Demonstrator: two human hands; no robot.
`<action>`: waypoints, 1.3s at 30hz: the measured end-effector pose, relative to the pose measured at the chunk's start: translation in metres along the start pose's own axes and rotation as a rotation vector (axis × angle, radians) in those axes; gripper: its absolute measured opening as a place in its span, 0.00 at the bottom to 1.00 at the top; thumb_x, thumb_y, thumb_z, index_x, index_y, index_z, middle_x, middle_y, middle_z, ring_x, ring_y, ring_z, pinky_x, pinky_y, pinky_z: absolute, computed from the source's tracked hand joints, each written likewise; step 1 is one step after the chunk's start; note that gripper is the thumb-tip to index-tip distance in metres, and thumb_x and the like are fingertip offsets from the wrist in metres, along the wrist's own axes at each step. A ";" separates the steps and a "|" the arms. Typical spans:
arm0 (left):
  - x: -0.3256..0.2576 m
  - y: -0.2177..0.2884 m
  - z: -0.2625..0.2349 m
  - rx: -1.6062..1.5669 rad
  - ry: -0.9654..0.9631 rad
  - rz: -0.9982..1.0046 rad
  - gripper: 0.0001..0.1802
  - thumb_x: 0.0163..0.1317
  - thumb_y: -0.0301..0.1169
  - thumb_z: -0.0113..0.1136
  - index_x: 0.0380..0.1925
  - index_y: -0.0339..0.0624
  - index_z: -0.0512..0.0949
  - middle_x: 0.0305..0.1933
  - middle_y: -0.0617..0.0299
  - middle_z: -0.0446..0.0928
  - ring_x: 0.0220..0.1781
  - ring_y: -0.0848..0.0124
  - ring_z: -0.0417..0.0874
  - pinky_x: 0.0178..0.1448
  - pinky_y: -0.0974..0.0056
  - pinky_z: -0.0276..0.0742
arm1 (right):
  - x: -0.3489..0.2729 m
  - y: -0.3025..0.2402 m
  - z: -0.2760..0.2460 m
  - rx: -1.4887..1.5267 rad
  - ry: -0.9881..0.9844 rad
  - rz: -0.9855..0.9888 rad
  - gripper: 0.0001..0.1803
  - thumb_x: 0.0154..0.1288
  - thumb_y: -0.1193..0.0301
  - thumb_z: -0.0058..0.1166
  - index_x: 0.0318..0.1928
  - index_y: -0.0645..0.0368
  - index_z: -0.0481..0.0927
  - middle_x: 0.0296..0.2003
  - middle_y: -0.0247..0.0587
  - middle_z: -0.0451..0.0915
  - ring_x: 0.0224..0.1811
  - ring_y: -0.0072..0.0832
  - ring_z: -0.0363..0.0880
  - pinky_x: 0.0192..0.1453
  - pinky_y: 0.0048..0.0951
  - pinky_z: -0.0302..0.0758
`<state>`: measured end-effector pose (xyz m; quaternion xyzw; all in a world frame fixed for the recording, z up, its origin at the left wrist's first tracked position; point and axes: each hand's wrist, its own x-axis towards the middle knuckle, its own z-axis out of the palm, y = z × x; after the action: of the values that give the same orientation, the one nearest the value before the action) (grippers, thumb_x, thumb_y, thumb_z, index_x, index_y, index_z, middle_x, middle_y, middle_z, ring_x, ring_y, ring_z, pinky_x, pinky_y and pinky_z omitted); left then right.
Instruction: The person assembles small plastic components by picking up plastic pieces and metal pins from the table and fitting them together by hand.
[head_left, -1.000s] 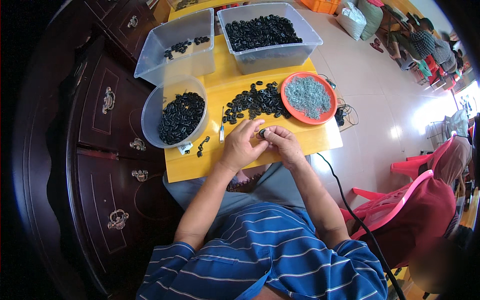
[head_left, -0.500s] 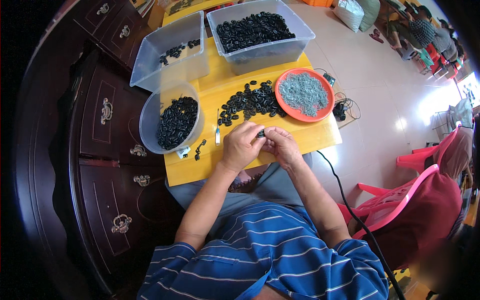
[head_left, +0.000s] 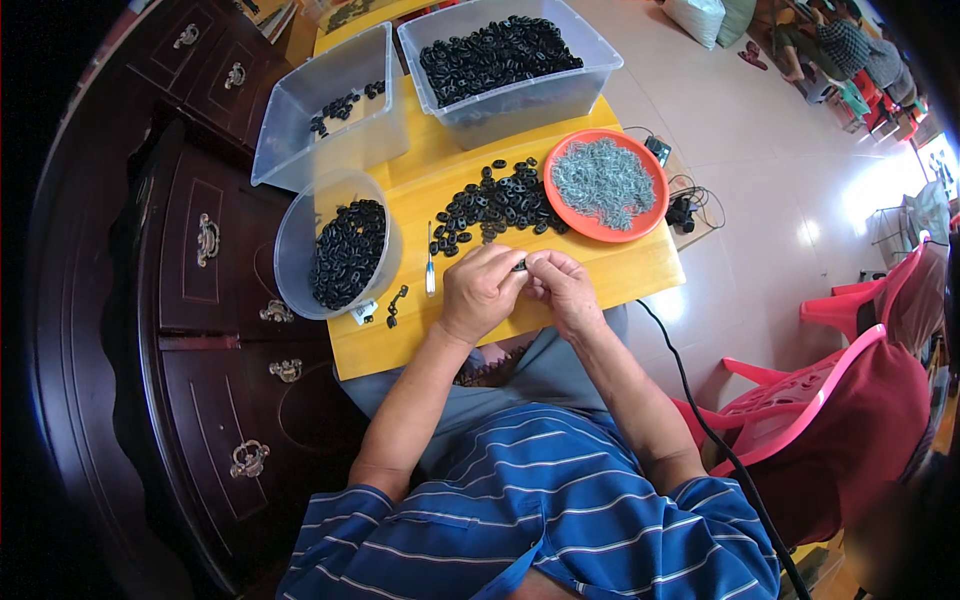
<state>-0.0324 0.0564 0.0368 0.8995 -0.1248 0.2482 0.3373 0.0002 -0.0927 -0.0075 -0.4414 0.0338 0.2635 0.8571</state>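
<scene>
A small black oval plastic part (head_left: 519, 266) is pinched between my two hands above the table's near edge. My left hand (head_left: 477, 294) holds it from the left with thumb and fingers. From the other side, the bent fingers of my right hand (head_left: 566, 292) grip it, and they cover much of it. Just beyond lies a loose pile of similar black parts (head_left: 503, 203). An orange-red plate (head_left: 606, 236) of small silvery metal pieces (head_left: 604, 184) stands to the right of the pile. To the left of my hands lie a thin screwdriver (head_left: 430, 275) and a short black linked piece (head_left: 396, 306).
A round clear tub (head_left: 287, 262) of black parts stands at the table's left. Behind are a large full bin (head_left: 500, 128) and a clear bin (head_left: 275, 160) with few parts. Dark drawers (head_left: 200, 300) border the left, pink chairs (head_left: 800, 400) the right. A black cable (head_left: 690, 400) passes my right arm.
The whole view has shifted slightly. Both hands keep the black part pinched in nearly the same place, with little finger movement.
</scene>
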 end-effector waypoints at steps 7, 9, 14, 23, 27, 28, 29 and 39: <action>0.003 -0.002 0.002 -0.072 -0.034 -0.050 0.13 0.53 0.24 0.68 0.40 0.39 0.84 0.37 0.57 0.83 0.33 0.60 0.85 0.38 0.59 0.82 | 0.004 0.001 -0.002 -0.010 0.001 0.008 0.09 0.72 0.68 0.57 0.34 0.57 0.81 0.26 0.24 0.75 0.26 0.12 0.68 0.33 0.17 0.67; 0.005 0.001 0.000 -0.098 -0.071 -0.112 0.14 0.53 0.23 0.69 0.42 0.38 0.83 0.38 0.57 0.82 0.32 0.64 0.84 0.36 0.63 0.81 | 0.003 0.000 0.000 -0.025 0.019 0.014 0.09 0.73 0.67 0.57 0.34 0.57 0.81 0.26 0.24 0.76 0.27 0.12 0.69 0.33 0.16 0.67; 0.011 0.004 -0.006 -0.127 -0.114 -0.161 0.16 0.54 0.22 0.70 0.44 0.38 0.83 0.38 0.58 0.81 0.27 0.71 0.81 0.33 0.67 0.77 | 0.007 0.004 -0.001 -0.025 0.001 -0.017 0.09 0.73 0.66 0.56 0.35 0.56 0.81 0.27 0.25 0.78 0.28 0.12 0.71 0.34 0.17 0.68; 0.028 -0.007 -0.038 -0.081 -0.464 -0.236 0.07 0.60 0.23 0.62 0.39 0.37 0.83 0.29 0.58 0.79 0.25 0.68 0.79 0.33 0.63 0.76 | -0.002 -0.007 -0.006 0.000 -0.046 0.117 0.08 0.75 0.66 0.54 0.46 0.56 0.79 0.38 0.32 0.83 0.36 0.17 0.79 0.44 0.20 0.77; 0.062 -0.049 -0.089 0.032 -0.309 -0.360 0.11 0.62 0.24 0.58 0.45 0.39 0.82 0.33 0.55 0.82 0.30 0.67 0.83 0.38 0.62 0.79 | 0.002 -0.018 -0.021 0.141 -0.021 0.130 0.09 0.76 0.66 0.54 0.50 0.55 0.78 0.40 0.34 0.83 0.36 0.18 0.80 0.43 0.21 0.79; 0.071 -0.065 -0.106 0.066 -0.157 -0.398 0.14 0.63 0.25 0.55 0.48 0.40 0.81 0.33 0.53 0.83 0.32 0.63 0.85 0.39 0.58 0.80 | 0.004 -0.022 -0.024 0.199 -0.040 0.142 0.11 0.76 0.67 0.53 0.53 0.56 0.76 0.42 0.35 0.83 0.37 0.20 0.81 0.44 0.22 0.80; 0.092 -0.061 -0.122 0.176 0.040 -0.343 0.17 0.64 0.25 0.56 0.54 0.42 0.78 0.37 0.55 0.83 0.33 0.68 0.83 0.40 0.60 0.80 | 0.005 -0.026 -0.030 0.258 -0.044 0.150 0.13 0.76 0.67 0.53 0.56 0.56 0.75 0.44 0.37 0.84 0.39 0.22 0.83 0.44 0.23 0.81; 0.078 -0.032 -0.068 -0.147 -0.074 -0.393 0.13 0.66 0.23 0.61 0.50 0.40 0.82 0.34 0.69 0.81 0.31 0.84 0.76 0.35 0.74 0.74 | 0.014 -0.041 -0.050 0.391 0.046 0.086 0.18 0.76 0.69 0.52 0.61 0.58 0.72 0.47 0.40 0.84 0.38 0.26 0.85 0.45 0.27 0.84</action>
<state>0.0213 0.1212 0.1044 0.8881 0.0233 0.1347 0.4389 0.0405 -0.1449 -0.0121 -0.2708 0.1225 0.2782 0.9134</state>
